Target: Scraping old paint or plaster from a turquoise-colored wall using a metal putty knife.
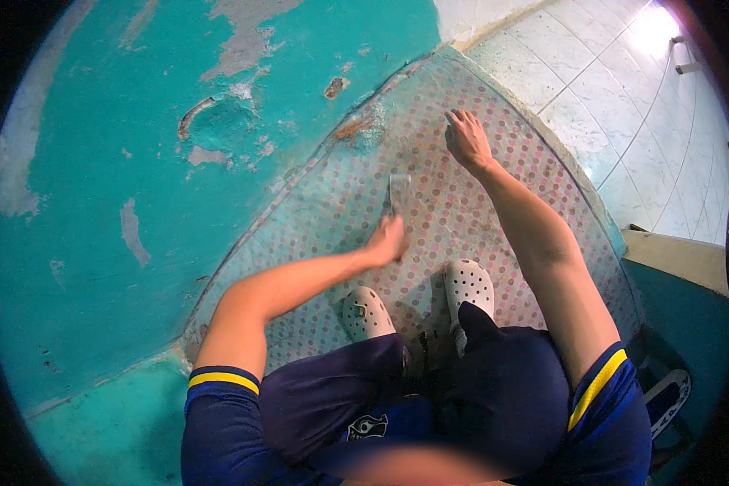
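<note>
Navy sleeves (219, 429) are seen; a blurred flat tool (398, 191) is clasped in the left hand (386, 240); the right hand (469, 142) is loosely curled, its hold hidden.

Head view: a wide fisheye lens, worn on the person's head, facing steeply down. The lap (502, 381) lies near the lens; farther off are the pale shoes (471, 283), left hand (387, 240), right hand (467, 141) and dotted floor (445, 215). The green wall (138, 267) occupies the left, white tiles (607, 105) the upper right; straight edges bow toward the rim.
</note>
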Tool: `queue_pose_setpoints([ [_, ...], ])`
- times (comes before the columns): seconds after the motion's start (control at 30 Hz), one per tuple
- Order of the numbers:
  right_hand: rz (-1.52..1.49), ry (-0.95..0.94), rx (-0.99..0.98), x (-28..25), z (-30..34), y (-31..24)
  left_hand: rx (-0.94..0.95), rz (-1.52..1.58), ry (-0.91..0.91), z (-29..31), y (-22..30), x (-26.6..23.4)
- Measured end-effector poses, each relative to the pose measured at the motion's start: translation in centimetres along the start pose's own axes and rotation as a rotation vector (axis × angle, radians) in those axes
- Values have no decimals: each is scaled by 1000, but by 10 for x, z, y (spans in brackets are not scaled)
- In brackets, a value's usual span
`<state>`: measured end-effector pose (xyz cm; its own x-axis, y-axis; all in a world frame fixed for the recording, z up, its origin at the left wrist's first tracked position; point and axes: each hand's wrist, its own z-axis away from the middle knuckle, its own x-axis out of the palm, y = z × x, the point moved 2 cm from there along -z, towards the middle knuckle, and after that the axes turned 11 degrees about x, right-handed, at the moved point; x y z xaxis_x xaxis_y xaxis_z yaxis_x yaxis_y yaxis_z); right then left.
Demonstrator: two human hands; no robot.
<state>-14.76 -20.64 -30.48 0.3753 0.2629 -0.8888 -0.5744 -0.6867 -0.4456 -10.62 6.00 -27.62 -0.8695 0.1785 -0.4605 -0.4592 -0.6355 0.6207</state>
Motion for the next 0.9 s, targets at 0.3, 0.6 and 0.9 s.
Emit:
queue_pose_setpoints([
  [0.3, -21, 3, -28, -1, -5, -30, 53, 293, 600, -80, -2, -71],
  [0.6, 26, -42, 147, -16, 1, 5, 317, -763, -127, 27, -8, 33],
  [0.9, 40, -46, 101, -3, -7, -22, 175, -263, 554, -73, -6, -57],
])
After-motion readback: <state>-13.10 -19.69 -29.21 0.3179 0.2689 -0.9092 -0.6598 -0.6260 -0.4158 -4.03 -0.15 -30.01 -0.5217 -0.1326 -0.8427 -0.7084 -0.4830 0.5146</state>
